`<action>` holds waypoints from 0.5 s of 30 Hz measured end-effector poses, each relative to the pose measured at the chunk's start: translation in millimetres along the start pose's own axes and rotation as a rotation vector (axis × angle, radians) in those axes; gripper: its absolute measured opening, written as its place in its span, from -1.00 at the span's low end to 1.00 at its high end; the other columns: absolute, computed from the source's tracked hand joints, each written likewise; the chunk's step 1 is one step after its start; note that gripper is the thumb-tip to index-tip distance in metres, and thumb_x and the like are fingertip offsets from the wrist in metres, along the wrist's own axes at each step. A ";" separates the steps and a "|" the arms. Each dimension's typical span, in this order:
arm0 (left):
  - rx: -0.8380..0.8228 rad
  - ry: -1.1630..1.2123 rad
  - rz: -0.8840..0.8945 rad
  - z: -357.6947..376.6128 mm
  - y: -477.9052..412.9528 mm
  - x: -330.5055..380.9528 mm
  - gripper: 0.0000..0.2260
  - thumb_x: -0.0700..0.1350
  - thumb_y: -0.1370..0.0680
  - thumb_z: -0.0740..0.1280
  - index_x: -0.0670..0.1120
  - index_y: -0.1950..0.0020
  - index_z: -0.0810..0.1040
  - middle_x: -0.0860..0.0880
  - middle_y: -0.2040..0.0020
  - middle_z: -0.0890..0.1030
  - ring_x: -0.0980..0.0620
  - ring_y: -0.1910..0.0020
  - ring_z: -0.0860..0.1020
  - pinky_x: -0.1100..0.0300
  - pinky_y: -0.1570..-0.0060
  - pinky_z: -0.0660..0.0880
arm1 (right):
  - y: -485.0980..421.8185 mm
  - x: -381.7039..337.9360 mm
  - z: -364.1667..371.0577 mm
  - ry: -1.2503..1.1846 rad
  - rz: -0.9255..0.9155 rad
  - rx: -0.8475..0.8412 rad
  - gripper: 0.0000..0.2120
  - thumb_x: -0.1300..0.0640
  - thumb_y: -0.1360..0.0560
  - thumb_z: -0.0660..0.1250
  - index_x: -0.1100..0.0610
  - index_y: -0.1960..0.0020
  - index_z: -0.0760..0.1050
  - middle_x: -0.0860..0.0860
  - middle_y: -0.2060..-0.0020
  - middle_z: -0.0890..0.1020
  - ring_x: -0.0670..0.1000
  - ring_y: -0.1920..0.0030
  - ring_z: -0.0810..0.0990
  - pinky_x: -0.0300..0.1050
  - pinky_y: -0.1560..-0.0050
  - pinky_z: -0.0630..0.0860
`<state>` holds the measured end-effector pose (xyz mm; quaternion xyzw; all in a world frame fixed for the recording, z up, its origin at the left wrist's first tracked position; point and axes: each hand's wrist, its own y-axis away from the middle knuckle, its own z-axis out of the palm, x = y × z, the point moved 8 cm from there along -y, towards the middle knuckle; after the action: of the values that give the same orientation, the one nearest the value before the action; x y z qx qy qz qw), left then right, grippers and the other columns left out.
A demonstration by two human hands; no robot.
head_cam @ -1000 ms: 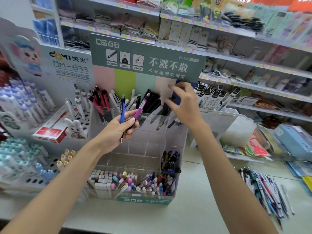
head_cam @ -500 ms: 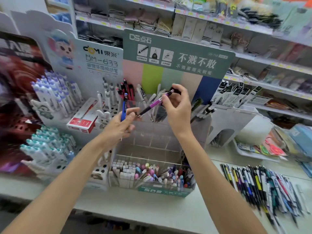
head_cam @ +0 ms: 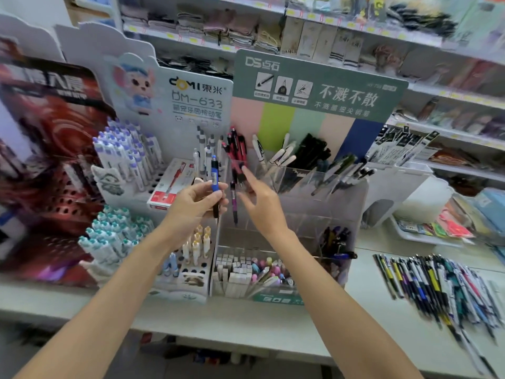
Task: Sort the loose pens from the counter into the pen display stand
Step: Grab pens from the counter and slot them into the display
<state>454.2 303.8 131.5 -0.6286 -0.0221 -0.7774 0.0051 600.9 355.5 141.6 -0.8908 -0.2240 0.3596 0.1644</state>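
— Which hand has the blue pen (head_cam: pixel 214 177)?

— The left hand (head_cam: pixel 195 199). Fingers and thumb are curled round its lower barrel. It stands nearly upright, poking above the knuckles, in front of the left edge of the pen display stand (head_cam: pixel 341 206).

— And the right hand (head_cam: pixel 259 206)?

— Fingers spread, gripping nothing. It's held up just right of the left one, against the clear front of the stand. The forefinger tip is up by the red pens (head_cam: pixel 236 149) in the back left compartment.

— What's that between the two hands?

— A purple pen (head_cam: pixel 233 206), hanging straight, tip down, just beside the right thumb. From here I can't tell whether the thumb touches it, or whether it's behind the clear wall or in front.

— The rest of the pens?

— The loose pens (head_cam: pixel 437 285) lie in a fanned heap on the table (head_cam: pixel 246 329). They're well off to the right of the stand, apart from both hands.
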 end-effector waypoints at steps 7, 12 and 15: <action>-0.166 -0.143 -0.013 41.7 -9.3 -9.9 -0.88 -0.20 -0.56 0.36 -0.13 -0.07 0.63 -0.11 0.12 0.68 -0.03 0.14 0.66 0.13 0.04 0.64 | 8.2 -31.2 -58.7 -0.387 0.070 0.101 -0.59 0.17 -0.55 0.37 -0.06 -0.36 0.46 -0.10 0.06 0.64 -0.17 0.06 0.57 -0.20 -0.10 0.51; -0.236 -0.241 0.049 66.7 -16.4 -16.6 -0.87 -0.22 -0.57 0.36 -0.07 -0.07 0.63 -0.01 0.09 0.69 0.12 0.12 0.64 0.29 0.04 0.55 | 10.8 -17.6 -81.1 -0.377 0.094 0.147 -0.72 0.28 -0.49 0.42 0.13 -0.19 0.57 -0.04 0.13 0.64 -0.07 0.08 0.65 -0.13 -0.05 0.60; -0.156 -0.339 0.079 56.8 -21.3 -17.0 -0.79 -0.19 -0.54 0.41 0.00 -0.16 0.59 0.08 -0.04 0.66 0.20 -0.02 0.63 0.39 0.01 0.52 | 17.2 3.3 -113.3 -0.374 0.140 0.455 -0.75 0.28 -0.52 0.39 0.10 -0.17 0.53 -0.03 0.11 0.64 -0.08 0.08 0.64 -0.21 -0.04 0.57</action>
<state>512.6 327.1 126.2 -0.7496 0.0625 -0.6587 -0.0169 688.8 327.7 209.8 -0.7626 -0.1022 0.5688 0.2905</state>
